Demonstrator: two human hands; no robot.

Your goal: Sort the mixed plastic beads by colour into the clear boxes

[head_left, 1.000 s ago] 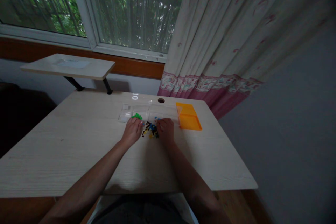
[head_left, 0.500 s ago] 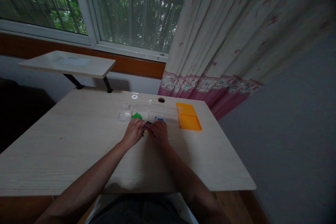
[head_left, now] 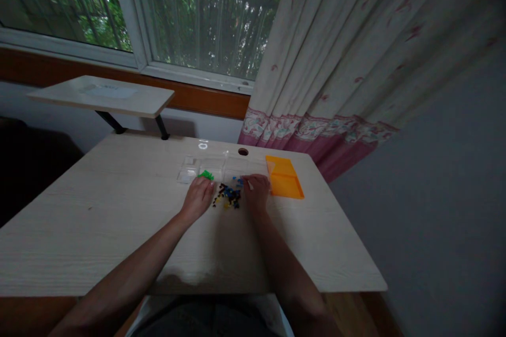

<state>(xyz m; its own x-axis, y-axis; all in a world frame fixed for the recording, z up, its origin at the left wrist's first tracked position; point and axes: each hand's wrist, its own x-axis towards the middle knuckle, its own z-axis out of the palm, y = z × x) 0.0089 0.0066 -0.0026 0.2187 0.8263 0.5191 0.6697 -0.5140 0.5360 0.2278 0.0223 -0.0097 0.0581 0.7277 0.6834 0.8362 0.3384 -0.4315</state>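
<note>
The right hand (head_left: 256,189) has slid rightward from mid-frame, away from the left hand (head_left: 198,196). This uncovers the pile of small coloured beads (head_left: 228,197) on the surface (head_left: 118,221) between them, just below the clear divided tray (head_left: 213,164). Whether either grip pinches a bead, I cannot tell.

Bench (head_left: 118,221): one. Clear compartment box (head_left: 213,164): one. Orange tray (head_left: 283,183): one, at 3 o'clock of the box. Loose mixed bead pile (head_left: 228,198): one, at 6 o'clock; beads too small to count. Green bead cluster (head_left: 206,174): one. Hands: two, left hand (head_left: 198,197) and right hand (head_left: 256,190). Raised shelf (head_left: 103,96): one.
</note>
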